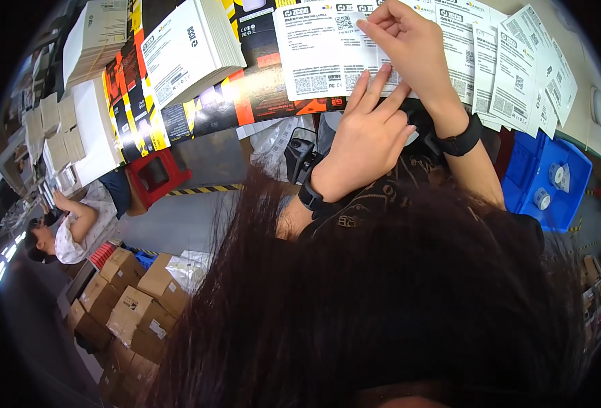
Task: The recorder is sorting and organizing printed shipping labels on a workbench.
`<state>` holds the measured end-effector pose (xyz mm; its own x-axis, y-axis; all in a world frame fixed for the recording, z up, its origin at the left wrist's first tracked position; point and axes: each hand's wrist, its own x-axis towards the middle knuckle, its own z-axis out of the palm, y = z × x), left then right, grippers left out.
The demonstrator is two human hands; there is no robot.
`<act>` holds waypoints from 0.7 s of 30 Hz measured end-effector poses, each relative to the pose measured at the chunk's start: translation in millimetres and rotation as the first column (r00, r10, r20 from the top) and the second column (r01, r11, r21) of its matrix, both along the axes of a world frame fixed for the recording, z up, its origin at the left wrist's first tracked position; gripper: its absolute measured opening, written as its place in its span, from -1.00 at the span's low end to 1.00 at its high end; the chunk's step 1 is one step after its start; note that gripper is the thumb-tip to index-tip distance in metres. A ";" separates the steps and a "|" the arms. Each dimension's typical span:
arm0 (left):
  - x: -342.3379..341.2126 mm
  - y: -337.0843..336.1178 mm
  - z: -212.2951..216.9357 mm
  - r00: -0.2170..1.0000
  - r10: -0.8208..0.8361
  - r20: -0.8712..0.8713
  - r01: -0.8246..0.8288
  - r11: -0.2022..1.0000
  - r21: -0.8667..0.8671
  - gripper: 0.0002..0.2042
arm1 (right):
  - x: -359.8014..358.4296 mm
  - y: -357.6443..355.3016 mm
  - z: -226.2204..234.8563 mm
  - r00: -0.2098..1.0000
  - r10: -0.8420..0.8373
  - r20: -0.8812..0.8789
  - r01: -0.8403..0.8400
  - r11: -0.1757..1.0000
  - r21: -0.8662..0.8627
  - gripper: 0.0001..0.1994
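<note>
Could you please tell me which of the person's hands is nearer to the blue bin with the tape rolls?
Right. The right hand pinches a white label sheet up on the table, on the side of the blue bin. The left hand presses the sheets farther from it.

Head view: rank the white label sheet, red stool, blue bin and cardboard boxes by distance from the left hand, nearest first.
1. White label sheet: under the left hand fingertips.
2. Blue bin: to the right.
3. Red stool: to the left.
4. Cardboard boxes: far lower left.

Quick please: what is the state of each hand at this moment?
Left hand: open, fingers flat on the white printed sheet.
Right hand: closed, pinching the upper part of the same sheet.
</note>
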<state>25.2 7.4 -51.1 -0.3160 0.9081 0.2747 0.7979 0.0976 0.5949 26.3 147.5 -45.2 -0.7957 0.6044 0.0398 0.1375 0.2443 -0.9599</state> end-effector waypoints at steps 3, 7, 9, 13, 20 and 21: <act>-0.9 2.4 1.4 1.000 -0.002 -0.014 0.002 1.000 -0.007 -0.83 | -1.3 4.7 -8.5 1.000 0.005 -0.028 -0.007 0.998 -0.067 -0.91; 0.4 1.3 -1.1 1.000 -0.002 -0.005 0.002 1.000 -0.001 -0.83 | 0.3 5.5 -18.6 0.995 0.012 -0.104 -0.032 0.982 -0.187 -0.92; 0.8 1.3 -2.0 1.000 -0.001 -0.007 0.001 1.000 0.007 -0.83 | 0.9 5.9 -19.2 0.990 0.030 -0.139 -0.061 0.974 -0.218 -0.93; 2.5 1.8 -2.3 1.000 0.002 -0.003 -0.002 1.000 0.010 -0.82 | 0.2 9.9 -28.5 0.989 0.018 -0.149 -0.048 0.977 -0.206 -0.86; 1.0 0.5 -3.1 0.999 0.013 0.045 -0.015 0.999 0.036 -0.82 | 1.3 23.1 -39.6 0.986 0.026 -0.163 -0.080 0.939 -0.335 -0.84; 0.8 0.4 -3.1 0.998 0.011 0.059 -0.013 0.999 0.041 -0.82 | 1.1 25.4 -40.8 0.989 0.016 -0.147 -0.070 0.928 -0.367 -0.84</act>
<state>26.0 7.8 -54.2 -0.3437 0.8923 0.2928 0.7604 0.0815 0.6443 27.4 172.9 -85.9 -0.8238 0.5628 -0.0678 -0.0066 -0.1291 -0.9916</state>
